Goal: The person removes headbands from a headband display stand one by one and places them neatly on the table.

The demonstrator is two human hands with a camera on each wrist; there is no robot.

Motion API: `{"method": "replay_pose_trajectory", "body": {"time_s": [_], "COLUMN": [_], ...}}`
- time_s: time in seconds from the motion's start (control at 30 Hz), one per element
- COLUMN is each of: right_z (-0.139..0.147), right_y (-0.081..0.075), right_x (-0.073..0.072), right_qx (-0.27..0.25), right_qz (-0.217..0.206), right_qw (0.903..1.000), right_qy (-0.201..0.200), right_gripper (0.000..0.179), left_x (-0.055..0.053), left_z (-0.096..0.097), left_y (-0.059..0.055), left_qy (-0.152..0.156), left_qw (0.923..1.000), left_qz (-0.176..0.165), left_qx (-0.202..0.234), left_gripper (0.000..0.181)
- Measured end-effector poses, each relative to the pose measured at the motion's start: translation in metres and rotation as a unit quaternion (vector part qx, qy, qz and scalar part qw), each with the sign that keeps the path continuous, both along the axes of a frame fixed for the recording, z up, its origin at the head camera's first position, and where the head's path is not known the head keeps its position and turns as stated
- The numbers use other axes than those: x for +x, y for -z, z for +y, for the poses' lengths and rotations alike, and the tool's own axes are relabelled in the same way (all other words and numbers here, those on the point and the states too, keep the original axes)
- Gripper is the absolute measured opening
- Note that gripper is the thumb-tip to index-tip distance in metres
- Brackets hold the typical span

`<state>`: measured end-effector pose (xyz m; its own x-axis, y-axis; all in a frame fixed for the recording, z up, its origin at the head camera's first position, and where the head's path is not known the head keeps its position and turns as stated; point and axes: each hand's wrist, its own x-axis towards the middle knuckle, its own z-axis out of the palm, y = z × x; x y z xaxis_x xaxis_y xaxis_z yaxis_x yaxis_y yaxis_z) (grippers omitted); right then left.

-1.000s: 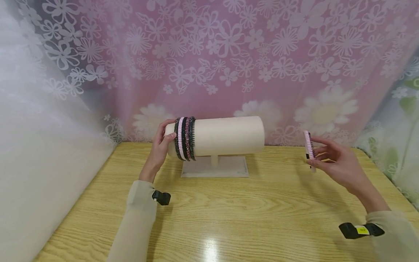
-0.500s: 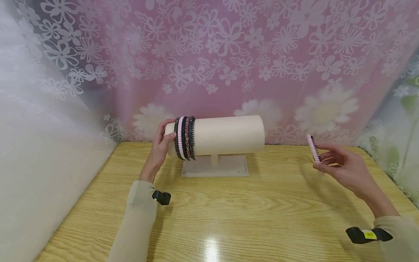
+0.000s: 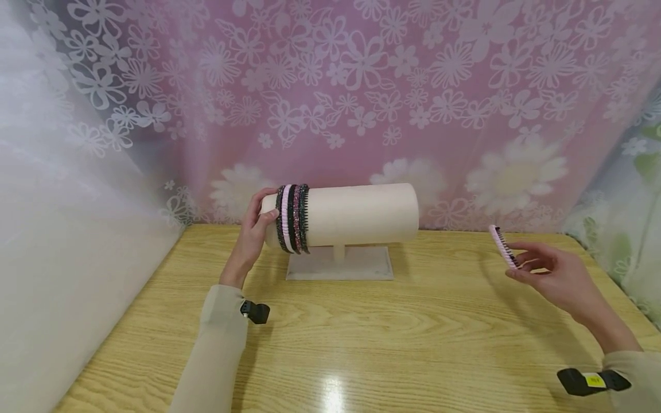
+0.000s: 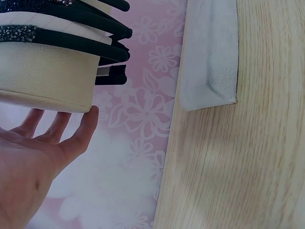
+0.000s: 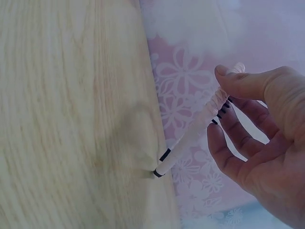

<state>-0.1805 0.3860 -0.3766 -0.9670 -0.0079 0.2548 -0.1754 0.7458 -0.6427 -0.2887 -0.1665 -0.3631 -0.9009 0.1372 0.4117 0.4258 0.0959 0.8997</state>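
The right hand pinches a pink headband above the table, far right, well apart from the roll. The left hand grips the roll's left end, beside several headbands already around it; the pink one is off it.

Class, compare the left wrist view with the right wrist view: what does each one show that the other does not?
Only the left wrist view shows the left hand gripping the cream roll, several headbands around it, and a pale base.
Only the right wrist view shows the right hand pinching a pink toothed headband.
Both share the wooden table and floral backdrop.
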Motion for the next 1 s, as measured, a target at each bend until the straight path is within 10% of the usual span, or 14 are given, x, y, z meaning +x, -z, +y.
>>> {"method": "replay_pose_trajectory", "body": {"time_s": [1.0], "right_z": [0.038], "right_y": [0.025], "right_x": [-0.010], "right_qx": [0.060], "right_qz": [-0.009], "right_qw": [0.9980], "right_qy": [0.018], "right_gripper": [0.034], "left_x": [0.002], "left_z": [0.001], "left_y": [-0.001], "left_qy": [0.000], "left_qw": [1.0000], "left_qz": [-0.002], "left_qx": [0.006], "left_gripper": [0.051]}}
